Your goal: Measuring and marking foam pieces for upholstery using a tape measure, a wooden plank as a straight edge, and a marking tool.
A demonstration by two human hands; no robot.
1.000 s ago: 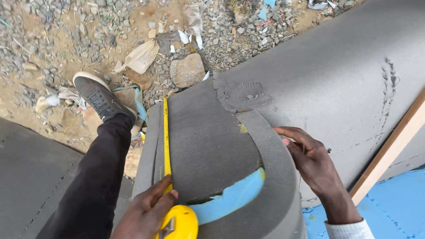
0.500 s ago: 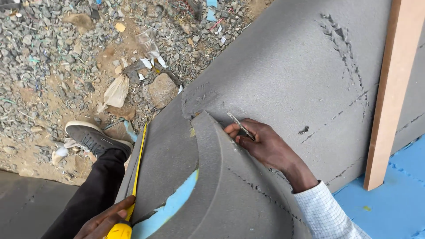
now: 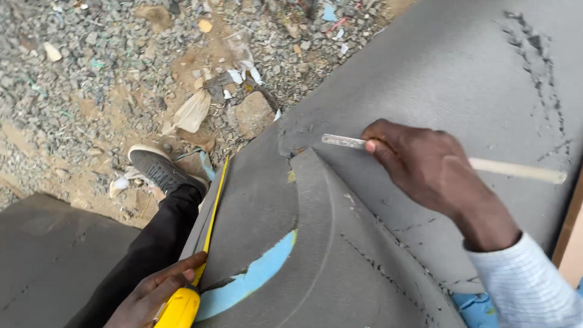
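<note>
My right hand (image 3: 428,167) is closed around a thin saw blade (image 3: 344,141) whose pale wrapped handle end (image 3: 516,171) sticks out to the right; the blade tip lies over the grey foam sheet (image 3: 437,67) near a torn notch. At the bottom left, my left hand (image 3: 155,294) grips a yellow tape measure case (image 3: 181,310) and pins its yellow tape (image 3: 216,203) along the left edge of a folded grey foam piece (image 3: 328,255). A blue underlayer (image 3: 255,279) shows through a curved tear.
My leg in dark trousers (image 3: 152,249) and a grey shoe (image 3: 159,170) rest on gravel ground (image 3: 91,73) littered with a stone (image 3: 254,113) and scraps. Another grey foam sheet (image 3: 48,255) lies at the lower left. A wooden board edge (image 3: 571,243) is at the right.
My right hand lifted off the folded foam edge and moved up and right, with the blade now held out level. The view shifted, and the wooden board slid to the right edge.
</note>
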